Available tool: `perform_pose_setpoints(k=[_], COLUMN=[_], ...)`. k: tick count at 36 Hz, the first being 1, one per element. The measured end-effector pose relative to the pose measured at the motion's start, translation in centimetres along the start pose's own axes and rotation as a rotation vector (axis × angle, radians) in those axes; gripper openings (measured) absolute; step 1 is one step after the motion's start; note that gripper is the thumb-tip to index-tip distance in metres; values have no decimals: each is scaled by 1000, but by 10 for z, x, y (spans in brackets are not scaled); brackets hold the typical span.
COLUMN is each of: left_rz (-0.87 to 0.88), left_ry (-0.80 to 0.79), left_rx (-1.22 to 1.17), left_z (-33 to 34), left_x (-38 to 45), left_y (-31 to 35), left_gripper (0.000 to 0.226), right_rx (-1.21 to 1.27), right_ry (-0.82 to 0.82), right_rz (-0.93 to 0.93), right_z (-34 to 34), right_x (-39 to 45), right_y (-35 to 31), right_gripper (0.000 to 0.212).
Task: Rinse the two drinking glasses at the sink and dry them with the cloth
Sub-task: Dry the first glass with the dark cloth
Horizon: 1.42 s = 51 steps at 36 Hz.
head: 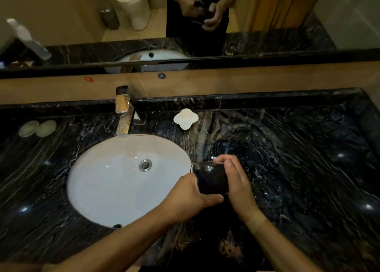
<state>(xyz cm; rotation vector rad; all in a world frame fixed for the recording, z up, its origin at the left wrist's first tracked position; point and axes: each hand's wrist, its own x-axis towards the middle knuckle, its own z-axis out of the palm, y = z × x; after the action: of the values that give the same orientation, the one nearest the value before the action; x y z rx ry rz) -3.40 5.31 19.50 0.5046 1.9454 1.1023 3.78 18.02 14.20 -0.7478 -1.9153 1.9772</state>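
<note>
Glass (202, 165) in dark cloth (212, 181), both hands gripping, no legible writing

A white four-lobed soap dish (185, 118) and two pale round soaps (37, 128) sit on the dark marble counter (298, 148).

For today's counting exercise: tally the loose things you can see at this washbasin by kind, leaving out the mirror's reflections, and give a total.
Drinking glass: 1
Dark cloth: 1
Round pale soaps: 2
White soap dish: 1
Total: 5
</note>
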Motion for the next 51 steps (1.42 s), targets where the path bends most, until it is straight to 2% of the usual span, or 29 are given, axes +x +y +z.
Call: perform_pose_setpoints(k=[3,5,9,12,14,17,18,20,22,25,28,30,31,32,33,35,37,40,42,44,46,48,49,51], left_rz=[133,350,766,936,884,554,407,171,86,53,92,158,254,424,562,737,922,1045,1008,784,459,149,68,4], left_ry=[56,99,-31,-31,-22,92,97,28,-38,-36,35,103,153,212,221,128,64,10,-17,-9,77,53,14,-27], left_rx=[558,829,1044,1194,1109,794,645,187,-116,-177,51,387,601,762,858,943,1080,1262,1218,1063,749,243,30,-183], left_z=[5,5,-3,-13,-16,-11,-11,-12,-12,-9,-3,0,1,1,0,-3,-9,-19,-19,-15,-11,-9,-9,-9], left_x=[-2,-1,5,12,14,14,14,14,12,9,11,11,11,11,10,9,13,19,21,19,17,18,18,17], left_y=[-7,-19,-44,-52,-50,-35,-28,-15,-1,3,-3,-10,-13,-17,-19,-26,-38,-47,-49,-43,-28,-13,-6,2], left_gripper=[30,32,35,36,41,30,29,26,20,32,43,48,42,34,35,37,26,30,32,31,25,20,16,25], right_rx=[115,209,107,25,95,301,337,301,216,65,73,69,61,72,98,149,123,69,108,177,256,261,236,138], right_ry=[-21,-99,-334,-438,-457,-377,-340,-274,-210,-113,-29,-12,-26,-52,-88,-197,-310,-439,-481,-459,-361,-286,-262,-211], right_rz=[339,579,819,867,796,527,419,231,102,-33,19,126,218,330,440,635,786,871,812,655,451,266,187,51], right_z=[-2,-9,-22,-26,-25,-19,-17,-12,-8,-6,-2,-1,-3,-6,-10,-19,-26,-30,-31,-27,-21,-17,-15,-14], right_x=[0,2,8,11,12,8,5,0,-3,2,5,5,5,6,6,9,11,13,12,9,5,0,-2,-3], right_y=[-9,-13,-17,-22,-22,-12,-8,-2,-1,-2,-8,-13,-14,-16,-16,-17,-19,-21,-22,-20,-9,0,3,6], right_gripper=[31,39,46,51,56,59,52,40,37,29,23,24,28,31,34,42,45,47,51,58,57,49,48,43])
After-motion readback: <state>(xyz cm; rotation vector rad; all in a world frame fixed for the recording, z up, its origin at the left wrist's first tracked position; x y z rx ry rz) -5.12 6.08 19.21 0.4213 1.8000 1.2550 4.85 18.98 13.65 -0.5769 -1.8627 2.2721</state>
